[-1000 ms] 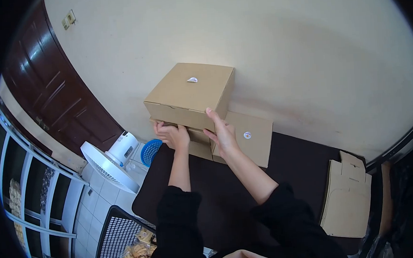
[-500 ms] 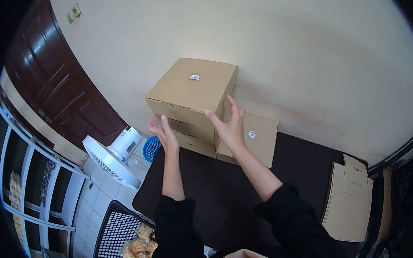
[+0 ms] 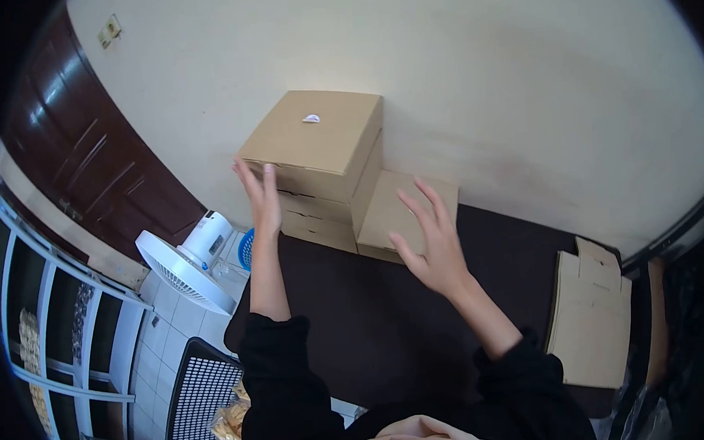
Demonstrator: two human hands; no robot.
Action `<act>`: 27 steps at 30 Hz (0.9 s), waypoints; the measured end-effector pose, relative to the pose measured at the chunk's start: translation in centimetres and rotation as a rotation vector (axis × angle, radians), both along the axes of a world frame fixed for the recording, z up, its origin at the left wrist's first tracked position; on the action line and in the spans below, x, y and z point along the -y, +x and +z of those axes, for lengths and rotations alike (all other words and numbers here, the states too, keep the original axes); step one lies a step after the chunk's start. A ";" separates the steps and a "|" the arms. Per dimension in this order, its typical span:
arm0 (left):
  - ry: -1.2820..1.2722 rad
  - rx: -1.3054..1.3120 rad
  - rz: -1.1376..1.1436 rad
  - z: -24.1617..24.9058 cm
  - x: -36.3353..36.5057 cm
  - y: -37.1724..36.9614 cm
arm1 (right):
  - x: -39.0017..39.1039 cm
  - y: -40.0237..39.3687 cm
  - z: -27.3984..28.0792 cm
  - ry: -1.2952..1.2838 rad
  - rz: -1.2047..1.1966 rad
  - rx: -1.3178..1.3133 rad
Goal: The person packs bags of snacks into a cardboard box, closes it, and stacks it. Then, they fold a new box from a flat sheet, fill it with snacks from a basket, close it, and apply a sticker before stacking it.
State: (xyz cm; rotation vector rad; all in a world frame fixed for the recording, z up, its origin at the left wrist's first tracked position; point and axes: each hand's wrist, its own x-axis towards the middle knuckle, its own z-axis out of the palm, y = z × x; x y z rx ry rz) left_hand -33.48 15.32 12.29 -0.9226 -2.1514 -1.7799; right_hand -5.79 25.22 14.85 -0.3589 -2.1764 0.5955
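A stack of several closed brown cardboard boxes (image 3: 315,137) stands against the wall, with a small round sticker (image 3: 311,118) on its top lid. My left hand (image 3: 263,195) is raised at the stack's front left corner, fingers apart and holding nothing; whether it touches the cardboard I cannot tell. To the right of the stack sits a lower closed box (image 3: 392,209). My right hand (image 3: 436,251) hovers in front of that box with its fingers spread and nothing in them, partly covering its lid.
Flattened cardboard (image 3: 592,318) lies at the right end of the dark table (image 3: 358,324). On the left are a white fan (image 3: 185,266), a blue basket (image 3: 246,249), a black chair (image 3: 197,391) with bagged snacks (image 3: 230,425), and a brown door (image 3: 94,147).
My right hand has moved right, away from the stack, and its fingers have spread. My left hand has moved up and slightly left along the stack's front. The camera view has shifted slightly.
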 end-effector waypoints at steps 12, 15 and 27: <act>0.252 0.449 -0.132 -13.9 -1.2 19.6 | 10.5 33.3 -15.2 -0.477 -0.893 0.325; 0.097 0.433 -0.330 -15.5 -1.7 27.2 | 11.8 35.1 -15.2 -0.403 -1.000 0.329; -0.608 0.543 -1.299 -17.1 -0.9 49.3 | 10.0 45.3 -15.8 -0.401 -1.233 0.249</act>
